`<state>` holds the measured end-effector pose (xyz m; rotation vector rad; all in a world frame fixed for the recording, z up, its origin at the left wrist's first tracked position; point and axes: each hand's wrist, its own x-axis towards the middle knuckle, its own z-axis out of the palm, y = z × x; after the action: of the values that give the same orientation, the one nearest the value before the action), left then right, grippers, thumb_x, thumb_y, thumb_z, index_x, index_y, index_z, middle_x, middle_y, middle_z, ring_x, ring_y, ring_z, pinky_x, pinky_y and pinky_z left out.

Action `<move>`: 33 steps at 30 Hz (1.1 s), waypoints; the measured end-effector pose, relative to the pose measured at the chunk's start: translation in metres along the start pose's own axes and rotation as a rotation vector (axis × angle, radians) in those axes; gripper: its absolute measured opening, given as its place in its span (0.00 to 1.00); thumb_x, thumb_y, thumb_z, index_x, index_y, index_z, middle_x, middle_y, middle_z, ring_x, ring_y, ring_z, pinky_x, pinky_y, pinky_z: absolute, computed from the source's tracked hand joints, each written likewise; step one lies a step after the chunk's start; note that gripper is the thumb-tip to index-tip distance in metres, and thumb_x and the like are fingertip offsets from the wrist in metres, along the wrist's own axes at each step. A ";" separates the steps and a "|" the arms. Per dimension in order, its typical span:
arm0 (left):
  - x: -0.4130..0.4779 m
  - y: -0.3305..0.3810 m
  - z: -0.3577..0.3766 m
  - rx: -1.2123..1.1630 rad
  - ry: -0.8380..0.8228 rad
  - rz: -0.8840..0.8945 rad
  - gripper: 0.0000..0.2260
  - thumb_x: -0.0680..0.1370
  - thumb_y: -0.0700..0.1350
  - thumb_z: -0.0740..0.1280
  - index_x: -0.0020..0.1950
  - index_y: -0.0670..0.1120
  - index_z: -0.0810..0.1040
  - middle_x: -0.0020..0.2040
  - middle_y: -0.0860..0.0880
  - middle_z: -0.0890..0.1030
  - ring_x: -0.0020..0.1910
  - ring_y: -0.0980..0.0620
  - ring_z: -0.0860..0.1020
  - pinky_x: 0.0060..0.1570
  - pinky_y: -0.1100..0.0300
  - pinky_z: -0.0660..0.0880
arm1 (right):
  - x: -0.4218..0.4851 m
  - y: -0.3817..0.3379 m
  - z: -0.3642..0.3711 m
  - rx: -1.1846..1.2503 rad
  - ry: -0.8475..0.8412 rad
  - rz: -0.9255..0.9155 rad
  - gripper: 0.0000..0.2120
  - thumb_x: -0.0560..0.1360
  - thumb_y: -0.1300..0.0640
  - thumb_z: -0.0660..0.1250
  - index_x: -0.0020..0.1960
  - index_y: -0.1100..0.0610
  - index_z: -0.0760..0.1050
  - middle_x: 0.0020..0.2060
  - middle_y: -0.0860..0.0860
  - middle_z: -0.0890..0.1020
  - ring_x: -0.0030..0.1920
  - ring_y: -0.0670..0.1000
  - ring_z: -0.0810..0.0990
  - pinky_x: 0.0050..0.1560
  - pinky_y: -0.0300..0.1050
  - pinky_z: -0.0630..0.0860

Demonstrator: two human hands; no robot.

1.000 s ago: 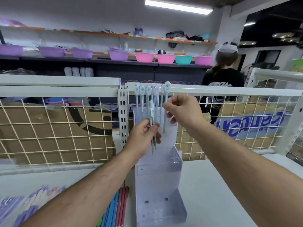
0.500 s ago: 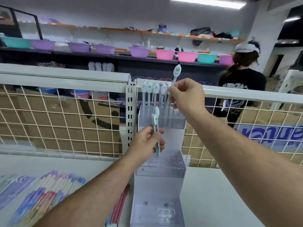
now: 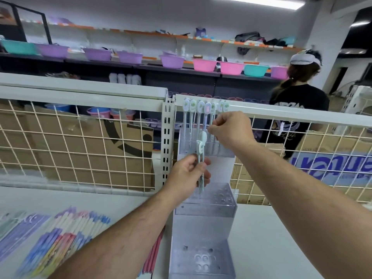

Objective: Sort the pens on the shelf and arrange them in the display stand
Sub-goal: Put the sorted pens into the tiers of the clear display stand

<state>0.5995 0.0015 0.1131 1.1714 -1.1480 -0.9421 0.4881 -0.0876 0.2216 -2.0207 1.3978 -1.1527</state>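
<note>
a few pens stand in the top row of the clear stand, the right hand pinches one more there, the left hand grips two spare pens, and many loose pens wait on the shelf for the lower rows.

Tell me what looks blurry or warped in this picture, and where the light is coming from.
Head view: pen packs at lower left are smeared by blur, while the left hand and right hand look fairly sharp. Head view: the wire grid has bars that splay outward from the wide lens. Head view: the ceiling light at the top edge is blown out white.
</note>
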 end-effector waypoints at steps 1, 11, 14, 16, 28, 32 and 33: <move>0.000 0.000 0.000 -0.002 -0.005 0.001 0.06 0.83 0.41 0.62 0.52 0.46 0.79 0.41 0.44 0.83 0.39 0.48 0.83 0.42 0.55 0.80 | -0.003 -0.001 -0.001 -0.009 0.015 0.003 0.06 0.74 0.57 0.75 0.39 0.57 0.81 0.32 0.49 0.82 0.30 0.47 0.77 0.32 0.44 0.77; 0.001 0.002 0.000 -0.010 -0.091 0.010 0.08 0.84 0.39 0.60 0.49 0.45 0.79 0.40 0.42 0.82 0.38 0.47 0.81 0.44 0.51 0.78 | -0.062 0.018 -0.006 0.073 -0.273 0.025 0.06 0.73 0.60 0.74 0.37 0.57 0.83 0.29 0.47 0.82 0.25 0.43 0.72 0.29 0.38 0.71; 0.001 0.002 0.000 0.009 -0.107 0.008 0.09 0.84 0.40 0.59 0.51 0.44 0.78 0.41 0.41 0.83 0.39 0.47 0.81 0.43 0.53 0.78 | -0.064 0.020 -0.004 0.131 -0.257 0.021 0.07 0.74 0.61 0.74 0.38 0.59 0.80 0.26 0.46 0.79 0.24 0.42 0.71 0.28 0.35 0.70; 0.001 0.001 -0.001 0.017 -0.104 0.005 0.09 0.84 0.41 0.59 0.53 0.42 0.78 0.41 0.42 0.83 0.40 0.47 0.82 0.44 0.52 0.78 | -0.064 0.019 -0.006 0.190 -0.232 0.024 0.07 0.74 0.61 0.75 0.39 0.59 0.79 0.25 0.46 0.79 0.25 0.43 0.73 0.26 0.34 0.70; 0.000 0.003 0.000 -0.010 -0.094 -0.011 0.08 0.85 0.42 0.59 0.53 0.44 0.77 0.41 0.44 0.83 0.40 0.47 0.82 0.50 0.46 0.80 | -0.031 -0.015 -0.046 0.305 0.052 -0.025 0.05 0.78 0.60 0.71 0.45 0.60 0.78 0.38 0.55 0.84 0.34 0.47 0.84 0.31 0.43 0.80; -0.001 0.004 0.000 -0.001 -0.085 0.006 0.09 0.85 0.44 0.59 0.56 0.46 0.78 0.41 0.44 0.83 0.40 0.48 0.83 0.52 0.43 0.79 | -0.010 -0.022 -0.050 0.283 0.174 -0.048 0.07 0.78 0.59 0.71 0.41 0.56 0.77 0.36 0.55 0.85 0.27 0.45 0.81 0.25 0.40 0.73; -0.001 0.004 0.000 0.000 -0.082 0.008 0.09 0.85 0.45 0.59 0.56 0.47 0.78 0.41 0.44 0.83 0.40 0.48 0.83 0.53 0.43 0.79 | -0.007 -0.022 -0.049 0.260 0.179 -0.048 0.08 0.78 0.59 0.71 0.41 0.55 0.76 0.36 0.54 0.85 0.25 0.43 0.80 0.25 0.39 0.72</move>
<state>0.5991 0.0031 0.1171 1.1360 -1.2177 -0.9913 0.4595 -0.0666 0.2624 -1.8140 1.2108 -1.4845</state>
